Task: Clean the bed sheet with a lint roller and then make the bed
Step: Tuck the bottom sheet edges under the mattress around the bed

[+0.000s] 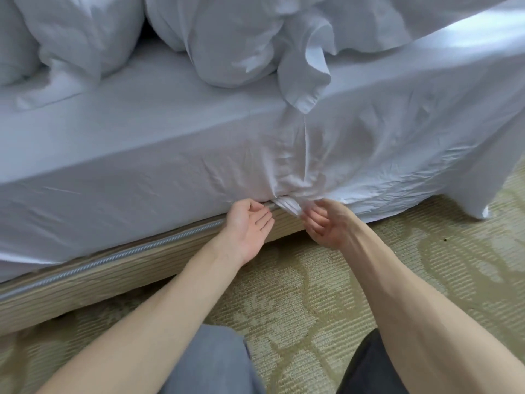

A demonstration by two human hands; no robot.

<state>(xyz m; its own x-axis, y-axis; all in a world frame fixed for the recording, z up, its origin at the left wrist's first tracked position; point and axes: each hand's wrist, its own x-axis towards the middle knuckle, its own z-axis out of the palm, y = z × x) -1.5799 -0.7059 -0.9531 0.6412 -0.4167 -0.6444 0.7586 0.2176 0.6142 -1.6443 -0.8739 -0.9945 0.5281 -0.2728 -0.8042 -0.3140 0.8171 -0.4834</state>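
A white bed sheet point(383, 137) hangs over the side of the mattress, wrinkled where it bunches at the lower edge. A small fold of the sheet point(288, 206) sticks out under the mattress between my hands. My left hand point(250, 226) is palm up with relaxed fingers, its fingertips at the gap under the mattress beside the fold. My right hand point(324, 223) has curled fingers that pinch the fold. No lint roller shows.
Crumpled white pillows point(85, 32) and a bunched duvet point(235, 44) lie on the bed. A wooden bed base point(119, 268) with a rope-like trim runs under the mattress. Patterned green carpet point(312, 302) covers the floor. My knees fill the bottom edge.
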